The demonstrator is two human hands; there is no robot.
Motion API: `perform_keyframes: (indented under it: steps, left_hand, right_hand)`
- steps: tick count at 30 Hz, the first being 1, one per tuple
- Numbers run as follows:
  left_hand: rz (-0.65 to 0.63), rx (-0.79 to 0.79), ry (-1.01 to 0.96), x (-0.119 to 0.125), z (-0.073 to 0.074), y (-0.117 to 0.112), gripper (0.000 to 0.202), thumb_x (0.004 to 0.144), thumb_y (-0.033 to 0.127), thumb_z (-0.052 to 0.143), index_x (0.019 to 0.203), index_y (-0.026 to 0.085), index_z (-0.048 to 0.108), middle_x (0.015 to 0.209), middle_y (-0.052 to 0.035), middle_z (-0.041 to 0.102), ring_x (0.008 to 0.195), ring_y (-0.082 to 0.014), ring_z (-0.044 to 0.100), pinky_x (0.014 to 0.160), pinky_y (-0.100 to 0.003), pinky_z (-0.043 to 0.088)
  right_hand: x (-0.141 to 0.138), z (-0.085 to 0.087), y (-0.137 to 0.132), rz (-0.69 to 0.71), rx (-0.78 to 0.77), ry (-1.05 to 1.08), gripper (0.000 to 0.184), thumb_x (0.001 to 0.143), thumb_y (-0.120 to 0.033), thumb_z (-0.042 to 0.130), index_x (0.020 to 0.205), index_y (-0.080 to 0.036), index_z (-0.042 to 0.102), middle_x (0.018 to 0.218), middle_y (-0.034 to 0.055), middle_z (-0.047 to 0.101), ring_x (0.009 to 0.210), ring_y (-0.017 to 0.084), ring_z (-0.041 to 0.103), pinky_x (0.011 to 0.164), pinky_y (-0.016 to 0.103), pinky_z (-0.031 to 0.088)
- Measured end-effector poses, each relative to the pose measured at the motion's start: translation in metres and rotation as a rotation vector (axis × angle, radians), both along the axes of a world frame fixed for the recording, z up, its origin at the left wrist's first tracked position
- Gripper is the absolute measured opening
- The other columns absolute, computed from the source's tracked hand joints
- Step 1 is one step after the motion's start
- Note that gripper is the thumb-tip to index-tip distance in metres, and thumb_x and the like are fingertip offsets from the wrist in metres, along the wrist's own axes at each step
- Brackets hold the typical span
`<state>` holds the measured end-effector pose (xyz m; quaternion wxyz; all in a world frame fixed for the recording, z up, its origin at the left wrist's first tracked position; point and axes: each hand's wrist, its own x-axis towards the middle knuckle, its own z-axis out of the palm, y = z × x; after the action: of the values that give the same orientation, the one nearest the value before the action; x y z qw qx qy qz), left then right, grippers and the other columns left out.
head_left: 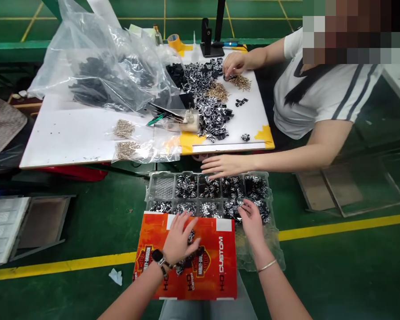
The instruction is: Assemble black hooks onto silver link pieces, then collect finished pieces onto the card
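Observation:
My left hand (180,238), with a watch at the wrist, is spread open over an orange printed cardboard sheet (206,231) lying across my lap. Under and beside its palm is a small heap of black-and-silver pieces (183,266). My right hand (252,220), wearing a bangle, has thumb and forefinger closed together above a front compartment of the clear plastic tray (273,222). What sits between those fingertips is too small to make out. Most of the tray's compartments hold the same black-and-silver pieces (186,186).
Across the tray, a co-worker's hand (228,165) reaches over its far edge; the other hand (235,64) is among small parts on the white table (63,138). Plastic bags (96,66), tweezers (166,112) and brass-coloured pins (217,92) lie there. Metal-framed trays (42,222) stand on the floor.

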<state>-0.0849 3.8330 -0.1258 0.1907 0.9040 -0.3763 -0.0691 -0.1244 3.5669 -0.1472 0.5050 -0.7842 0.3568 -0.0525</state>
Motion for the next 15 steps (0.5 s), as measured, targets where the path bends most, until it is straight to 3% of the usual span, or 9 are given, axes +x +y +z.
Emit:
perform_keyframes:
  steps: [3, 6, 8, 11, 15]
  left_hand:
    - [-0.064, 0.004, 0.020, 0.038, 0.004, -0.079, 0.048, 0.084, 0.032, 0.050, 0.128, 0.015, 0.042, 0.134, -0.0164, 0.040, 0.127, -0.0298, 0.035, 0.101, -0.047, 0.036]
    - [-0.116, 0.055, 0.040, 0.073, -0.001, -0.154, 0.050, 0.085, 0.034, 0.053, 0.130, 0.018, 0.039, 0.135, -0.0133, 0.039, 0.123, -0.0303, 0.039, 0.096, -0.051, 0.038]
    - [-0.154, 0.104, 0.058, 0.090, -0.008, -0.190, 0.047, 0.085, 0.036, 0.054, 0.128, 0.019, 0.043, 0.131, -0.0120, 0.043, 0.117, -0.0294, 0.043, 0.092, -0.050, 0.040]
    - [-0.208, 0.186, 0.079, 0.105, -0.018, -0.220, 0.044, 0.085, 0.039, 0.055, 0.123, 0.019, 0.047, 0.126, -0.0107, 0.046, 0.112, -0.0281, 0.047, 0.089, -0.049, 0.042]
    - [-0.239, 0.287, 0.074, 0.112, -0.025, -0.234, 0.045, 0.085, 0.040, 0.054, 0.125, 0.020, 0.045, 0.126, -0.0106, 0.046, 0.110, -0.0278, 0.047, 0.090, -0.050, 0.041]
  right_hand:
    - [0.022, -0.008, -0.012, -0.081, 0.122, -0.004, 0.034, 0.086, -0.035, 0.055, 0.113, -0.014, 0.053, 0.111, 0.0082, 0.057, 0.096, 0.019, 0.058, 0.082, 0.040, 0.050]
    - [0.035, -0.008, -0.026, -0.149, 0.202, -0.024, 0.035, 0.087, -0.034, 0.055, 0.115, -0.015, 0.052, 0.114, 0.0087, 0.056, 0.100, 0.020, 0.057, 0.085, 0.042, 0.049]
    - [0.034, -0.005, -0.038, -0.188, 0.243, -0.025, 0.035, 0.086, -0.032, 0.056, 0.116, -0.015, 0.051, 0.116, 0.0089, 0.056, 0.102, 0.021, 0.057, 0.087, 0.043, 0.049]
    - [0.021, -0.001, -0.057, -0.234, 0.292, -0.007, 0.034, 0.085, -0.031, 0.057, 0.115, -0.015, 0.052, 0.116, 0.0089, 0.056, 0.101, 0.020, 0.057, 0.086, 0.042, 0.049]
    - [-0.005, -0.003, -0.079, -0.285, 0.346, 0.025, 0.029, 0.086, -0.029, 0.055, 0.112, -0.014, 0.054, 0.111, 0.0076, 0.058, 0.099, 0.020, 0.058, 0.082, 0.038, 0.051]
